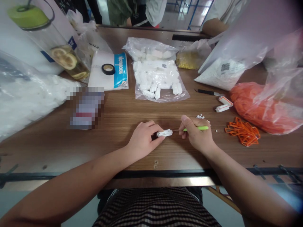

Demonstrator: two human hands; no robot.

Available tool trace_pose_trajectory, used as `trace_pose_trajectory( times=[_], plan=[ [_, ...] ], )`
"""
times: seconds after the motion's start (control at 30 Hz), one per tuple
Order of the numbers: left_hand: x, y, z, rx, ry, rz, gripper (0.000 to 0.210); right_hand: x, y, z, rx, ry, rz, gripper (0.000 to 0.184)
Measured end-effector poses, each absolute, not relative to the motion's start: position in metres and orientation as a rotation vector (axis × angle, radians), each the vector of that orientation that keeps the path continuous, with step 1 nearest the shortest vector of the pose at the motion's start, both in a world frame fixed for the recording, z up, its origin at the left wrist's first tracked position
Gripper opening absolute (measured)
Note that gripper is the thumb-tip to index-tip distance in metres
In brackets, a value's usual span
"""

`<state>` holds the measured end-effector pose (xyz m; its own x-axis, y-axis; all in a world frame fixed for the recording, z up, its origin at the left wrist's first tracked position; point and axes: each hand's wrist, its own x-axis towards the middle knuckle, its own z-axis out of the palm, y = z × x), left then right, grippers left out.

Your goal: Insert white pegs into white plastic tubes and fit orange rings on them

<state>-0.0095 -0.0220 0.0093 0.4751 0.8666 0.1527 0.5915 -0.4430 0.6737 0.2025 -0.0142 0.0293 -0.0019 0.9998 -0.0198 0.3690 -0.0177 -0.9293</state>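
Observation:
My left hand [144,138] pinches a small white plastic connector housing [165,133] with rows of tiny holes, between thumb and fingers just above the table. In my right hand [197,134] is a thin pick with a bright green handle [201,128]. Its fine metal tip points left and meets or nearly meets the right end of the housing. Tiny white pieces [200,116] lie just behind my right hand. To its right is a loose pile of orange plastic frames [243,131]. Two white housings [223,105], at least one with an orange part, rest farther back.
A clear bag of white housings [157,75] lies at the back middle. A bag of orange parts [262,104] and a black-handled tool [208,92] are right. Left are a blurred phone-like object [87,110], a notebook [101,80] with black tape [108,69], and a bottle [56,47].

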Motion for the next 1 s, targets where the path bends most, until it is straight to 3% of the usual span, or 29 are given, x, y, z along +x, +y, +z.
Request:
trace_pose_trajectory(
  times=[1.0],
  plan=[
    [-0.0085,-0.0224,0.0122,2.16,1.211,0.668,0.007,0.2069,-0.0184,0.0327,-1.505,-1.388,1.079,0.051]
  ],
)
